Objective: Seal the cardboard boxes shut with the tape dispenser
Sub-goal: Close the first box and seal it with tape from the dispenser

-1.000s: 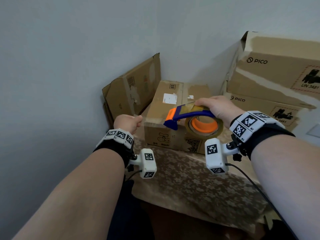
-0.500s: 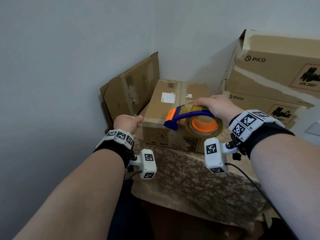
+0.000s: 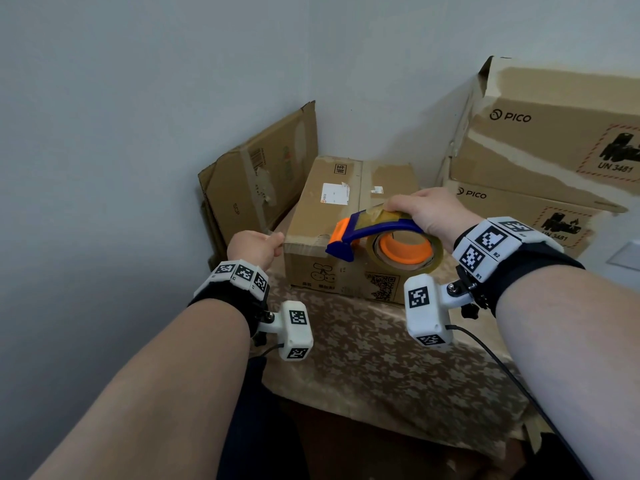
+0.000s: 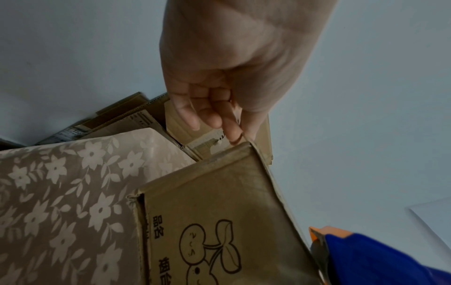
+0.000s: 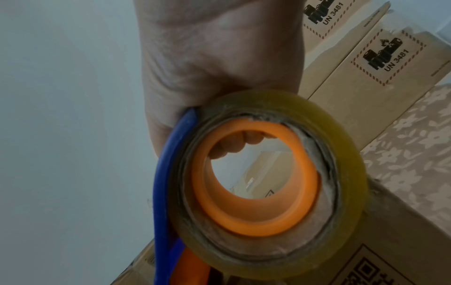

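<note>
A brown cardboard box (image 3: 325, 209) with its top flaps down stands on the table near the wall corner; its cherry-printed front (image 4: 219, 212) faces me. My left hand (image 3: 254, 247) is at the box's near left top corner, fingers curled, thumb and forefinger (image 4: 234, 135) pinching the corner edge. My right hand (image 3: 426, 213) grips the blue and orange tape dispenser (image 3: 370, 233) from above, just over the box's near right top edge. Its orange nose points left. The clear tape roll (image 5: 341, 154) and orange hub (image 5: 244, 217) fill the right wrist view, with fingertips showing through the hub.
Two PICO boxes (image 3: 540, 143) are stacked close on the right. Flattened cardboard (image 3: 263, 178) leans on the left wall behind the box. A floral tablecloth (image 3: 381, 358) covers the table, and its front edge is near me. A cable (image 3: 485, 351) hangs from the right wrist camera.
Hardly anything has changed. My right hand with the dispenser has sunk slightly toward the box's near edge. The left hand stays at the corner.
</note>
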Demonstrator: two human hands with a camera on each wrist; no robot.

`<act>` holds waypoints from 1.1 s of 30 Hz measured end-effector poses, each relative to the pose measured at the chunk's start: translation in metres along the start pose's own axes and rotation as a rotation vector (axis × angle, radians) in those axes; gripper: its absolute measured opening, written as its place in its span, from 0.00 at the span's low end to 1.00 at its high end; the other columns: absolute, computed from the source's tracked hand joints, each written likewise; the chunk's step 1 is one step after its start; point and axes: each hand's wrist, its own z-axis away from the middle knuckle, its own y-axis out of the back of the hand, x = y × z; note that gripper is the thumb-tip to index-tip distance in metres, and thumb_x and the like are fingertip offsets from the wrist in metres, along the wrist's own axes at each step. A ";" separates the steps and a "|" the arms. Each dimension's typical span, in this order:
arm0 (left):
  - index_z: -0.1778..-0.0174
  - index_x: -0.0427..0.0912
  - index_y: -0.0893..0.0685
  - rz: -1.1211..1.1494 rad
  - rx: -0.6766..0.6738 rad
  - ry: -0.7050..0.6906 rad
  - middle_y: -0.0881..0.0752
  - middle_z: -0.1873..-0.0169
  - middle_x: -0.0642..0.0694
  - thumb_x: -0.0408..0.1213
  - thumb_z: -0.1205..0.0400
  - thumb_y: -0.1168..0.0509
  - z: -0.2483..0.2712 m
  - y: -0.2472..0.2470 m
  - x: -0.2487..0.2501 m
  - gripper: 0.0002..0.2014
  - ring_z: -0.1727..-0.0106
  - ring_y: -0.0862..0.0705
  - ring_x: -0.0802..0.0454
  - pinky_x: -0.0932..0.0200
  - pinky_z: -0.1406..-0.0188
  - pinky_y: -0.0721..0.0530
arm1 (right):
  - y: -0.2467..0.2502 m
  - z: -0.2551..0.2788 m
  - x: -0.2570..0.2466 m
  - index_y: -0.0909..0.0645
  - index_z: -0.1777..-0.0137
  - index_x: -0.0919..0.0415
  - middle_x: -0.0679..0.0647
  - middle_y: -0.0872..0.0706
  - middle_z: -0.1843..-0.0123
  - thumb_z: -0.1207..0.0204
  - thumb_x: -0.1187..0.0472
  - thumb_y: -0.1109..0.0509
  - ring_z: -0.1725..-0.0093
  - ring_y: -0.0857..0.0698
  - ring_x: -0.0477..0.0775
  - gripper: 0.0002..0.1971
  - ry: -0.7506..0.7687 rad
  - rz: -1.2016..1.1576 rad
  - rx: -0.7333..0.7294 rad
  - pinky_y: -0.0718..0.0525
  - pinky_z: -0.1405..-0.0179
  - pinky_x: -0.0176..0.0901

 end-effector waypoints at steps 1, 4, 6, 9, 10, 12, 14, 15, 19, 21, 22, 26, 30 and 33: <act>0.77 0.44 0.14 -0.006 -0.001 -0.002 0.12 0.71 0.43 0.44 0.23 0.29 0.001 0.000 -0.001 0.16 0.67 0.19 0.44 0.50 0.62 0.18 | -0.001 0.000 0.000 0.14 0.49 0.70 0.59 0.15 0.64 0.29 0.45 0.27 0.63 0.17 0.57 0.25 0.006 0.015 -0.006 0.15 0.45 0.57; 0.79 0.45 0.14 -0.012 -0.008 0.011 0.12 0.71 0.40 0.45 0.24 0.29 0.002 0.000 -0.003 0.17 0.66 0.19 0.43 0.46 0.58 0.16 | -0.002 -0.002 -0.001 0.13 0.49 0.72 0.59 0.17 0.66 0.30 0.44 0.27 0.65 0.19 0.56 0.27 0.017 0.057 -0.010 0.14 0.47 0.56; 0.78 0.44 0.14 -0.019 -0.006 0.018 0.11 0.70 0.39 0.46 0.23 0.30 0.004 -0.001 -0.003 0.18 0.67 0.19 0.43 0.43 0.55 0.14 | -0.001 -0.004 -0.002 0.13 0.53 0.68 0.59 0.18 0.66 0.30 0.43 0.27 0.65 0.19 0.56 0.24 0.018 0.086 -0.016 0.14 0.49 0.55; 0.76 0.42 0.16 -0.030 -0.009 0.024 0.11 0.66 0.37 0.45 0.21 0.32 0.009 -0.002 -0.001 0.18 0.66 0.18 0.43 0.44 0.53 0.14 | 0.001 -0.004 -0.007 0.18 0.61 0.61 0.58 0.20 0.68 0.29 0.43 0.29 0.65 0.21 0.56 0.19 0.024 0.191 -0.020 0.18 0.56 0.50; 0.76 0.41 0.16 -0.029 -0.013 0.027 0.11 0.67 0.38 0.45 0.20 0.32 0.009 -0.002 -0.001 0.18 0.66 0.18 0.43 0.44 0.52 0.14 | 0.001 -0.003 -0.010 0.20 0.63 0.61 0.57 0.21 0.69 0.28 0.43 0.30 0.66 0.21 0.56 0.19 0.026 0.247 -0.022 0.20 0.58 0.48; 0.75 0.41 0.16 -0.026 -0.027 0.040 0.13 0.70 0.41 0.45 0.20 0.33 0.010 -0.001 0.000 0.18 0.66 0.18 0.44 0.44 0.52 0.14 | 0.001 -0.003 -0.016 0.23 0.67 0.60 0.55 0.24 0.71 0.24 0.45 0.32 0.67 0.23 0.56 0.19 0.030 0.369 -0.019 0.24 0.63 0.45; 0.74 0.41 0.16 -0.044 -0.042 0.043 0.13 0.71 0.43 0.46 0.20 0.33 0.010 -0.001 0.000 0.19 0.67 0.18 0.45 0.43 0.50 0.13 | 0.000 -0.001 -0.024 0.24 0.66 0.61 0.54 0.25 0.70 0.20 0.49 0.37 0.69 0.25 0.54 0.17 0.047 0.539 -0.029 0.28 0.70 0.41; 0.74 0.41 0.15 -0.050 -0.050 0.045 0.13 0.72 0.44 0.46 0.20 0.33 0.010 -0.001 0.000 0.19 0.68 0.18 0.46 0.42 0.48 0.13 | -0.002 0.000 -0.027 0.23 0.63 0.62 0.54 0.24 0.68 0.19 0.53 0.39 0.69 0.25 0.53 0.15 0.063 0.637 -0.033 0.30 0.72 0.40; 0.69 0.40 0.15 -0.063 -0.075 0.073 0.13 0.72 0.48 0.47 0.18 0.35 0.013 0.000 0.004 0.17 0.69 0.17 0.49 0.44 0.46 0.13 | -0.023 0.009 -0.036 0.24 0.49 0.59 0.56 0.21 0.52 0.21 0.62 0.44 0.49 0.23 0.59 0.08 0.071 0.851 0.031 0.27 0.51 0.50; 0.68 0.41 0.16 -0.076 -0.091 0.086 0.13 0.71 0.48 0.47 0.17 0.37 0.014 0.001 0.006 0.18 0.66 0.16 0.48 0.45 0.45 0.13 | -0.032 0.011 -0.035 0.23 0.42 0.56 0.58 0.20 0.44 0.20 0.62 0.44 0.38 0.26 0.62 0.11 0.123 0.937 0.098 0.31 0.43 0.55; 0.68 0.41 0.16 -0.076 -0.096 0.091 0.12 0.70 0.48 0.47 0.17 0.37 0.014 0.001 0.006 0.18 0.65 0.16 0.48 0.45 0.45 0.13 | -0.036 0.011 -0.033 0.23 0.41 0.56 0.58 0.19 0.42 0.20 0.60 0.45 0.36 0.26 0.62 0.12 0.180 0.977 0.142 0.31 0.40 0.56; 0.67 0.40 0.16 -0.046 -0.125 0.131 0.11 0.66 0.46 0.47 0.16 0.37 0.013 0.001 0.006 0.18 0.63 0.15 0.47 0.42 0.43 0.14 | -0.043 0.009 -0.027 0.21 0.38 0.57 0.61 0.17 0.39 0.18 0.35 0.56 0.35 0.24 0.63 0.31 0.327 1.096 0.219 0.32 0.32 0.61; 0.63 0.40 0.18 0.038 -0.168 0.184 0.11 0.65 0.47 0.47 0.16 0.37 0.013 0.001 0.005 0.16 0.62 0.16 0.47 0.45 0.46 0.14 | -0.049 0.007 -0.031 0.29 0.26 0.50 0.59 0.20 0.33 0.33 0.18 0.59 0.30 0.26 0.63 0.47 0.464 1.323 0.100 0.46 0.22 0.68; 0.60 0.39 0.18 0.115 -0.188 0.227 0.12 0.65 0.48 0.46 0.16 0.37 0.016 0.001 0.004 0.14 0.65 0.17 0.51 0.49 0.53 0.14 | -0.059 0.006 -0.036 0.40 0.19 0.47 0.57 0.25 0.27 0.37 0.18 0.45 0.25 0.30 0.63 0.50 0.543 1.463 -0.060 0.50 0.20 0.68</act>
